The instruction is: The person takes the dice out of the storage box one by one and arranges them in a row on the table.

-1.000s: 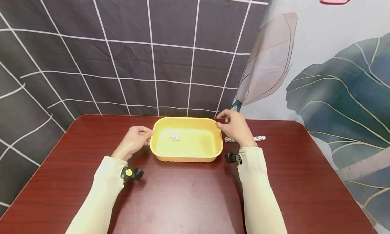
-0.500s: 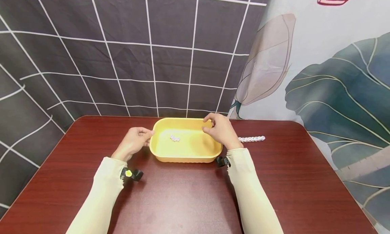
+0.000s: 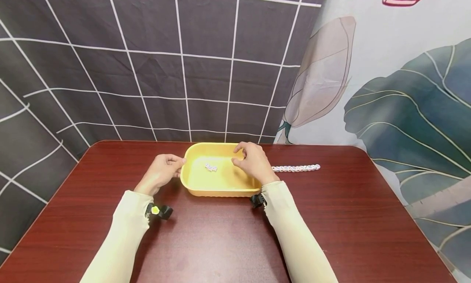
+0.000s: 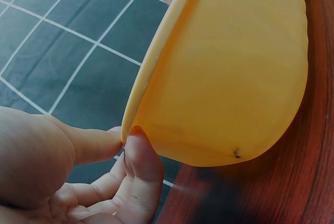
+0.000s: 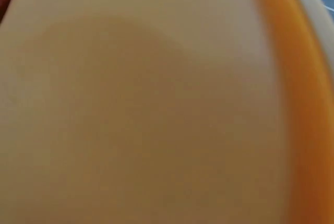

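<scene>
My left hand pinches the left end of a yellow plastic basin by its rim; in the left wrist view, thumb and fingers meet across that rim. A small cluster of white dotted pieces like dice lies on the basin floor, left of its middle. Over the right half of the basin hovers my right hand, thumb and index finger bent and apart with nothing seen between them. A row of similar white dice lies on the table to the right, its near end beside the right wrist. The right wrist view shows just the basin wall, blurred.
The basin stands near the back edge of a dark red wooden table. Behind it hangs a grey curtain with white grid lines. On the right, a pale cloth with large leaves comes down to the table edge.
My right hand has moved left from the basin's right rim to over its inside, uncovering more of the dice row. The left hand keeps its hold, and the dice in the basin have not moved.
</scene>
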